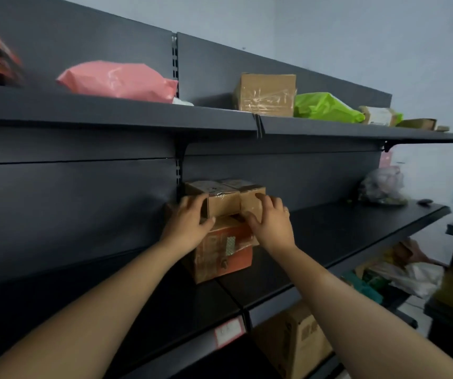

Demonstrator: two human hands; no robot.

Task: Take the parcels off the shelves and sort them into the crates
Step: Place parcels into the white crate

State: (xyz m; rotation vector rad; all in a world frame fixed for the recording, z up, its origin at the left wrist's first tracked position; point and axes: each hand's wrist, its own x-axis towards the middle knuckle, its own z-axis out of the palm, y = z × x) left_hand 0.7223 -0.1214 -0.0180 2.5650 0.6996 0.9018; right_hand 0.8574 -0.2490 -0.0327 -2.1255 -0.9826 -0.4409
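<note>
Both forearms reach up from the lower edge of the frame toward the middle shelf, and they meet at a small stack of parcels in the centre. My left hand lies flat on the left side of the upper cardboard box, with the fingers spread and the thumb pointing to the right across its front. My right hand is on the right side of the same box, the fingers curved over its front corner. The two hands are open and stand apart, with the box between them; neither is closed around anything, they only press on its sides. This box sits on top of a bigger orange-printed carton, which stands on the shelf just below my wrists.

The box is directly ahead of me and slightly above the wrists, and its long side seems to run left to right, across my reach. Both hands look equally near to it. I think the next move is to squeeze from both sides and lift straight toward me, so the carton under it is not dragged. No crate for sorting is clearly visible here.
</note>
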